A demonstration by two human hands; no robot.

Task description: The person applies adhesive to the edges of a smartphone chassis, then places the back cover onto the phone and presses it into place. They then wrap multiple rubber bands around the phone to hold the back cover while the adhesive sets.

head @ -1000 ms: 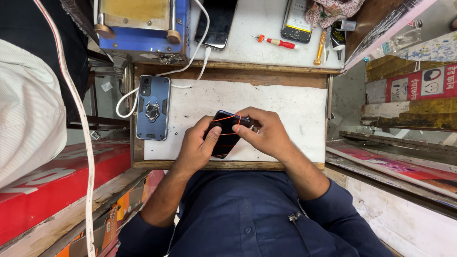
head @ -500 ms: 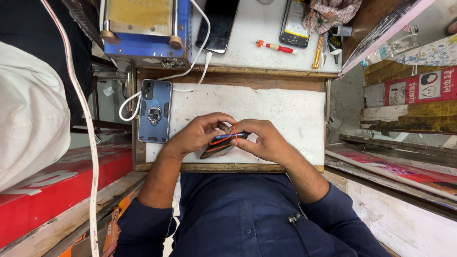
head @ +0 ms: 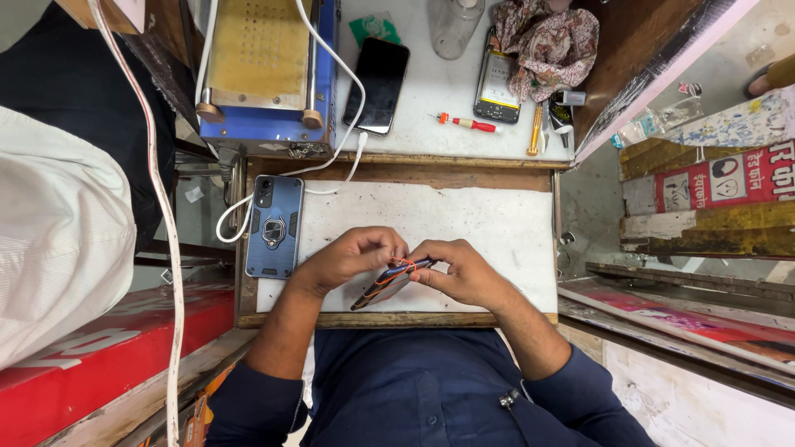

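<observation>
Both of my hands hold a dark phone (head: 387, 283) tilted on edge above a white work board (head: 497, 223). An orange rubber band runs around the phone near its upper end. My left hand (head: 352, 258) pinches the phone's top corner where the band crosses. From the right, my right hand (head: 460, 271) grips its side with fingers curled. A blue phone in a ring-stand case (head: 274, 225) lies flat at the board's left edge, close to my left hand.
A blue heating machine (head: 265, 74) sits at the back left with a white cable (head: 331, 157) running down. Behind the board lie a black phone (head: 378, 83), an opened phone (head: 495, 83), a red screwdriver (head: 469, 123) and a patterned cloth (head: 551, 41). Another person's white sleeve (head: 58, 248) is at left.
The phone has turned from lying flat under my hands to tilted on its edge. My fingers have shifted toward its upper end at the orange band.
</observation>
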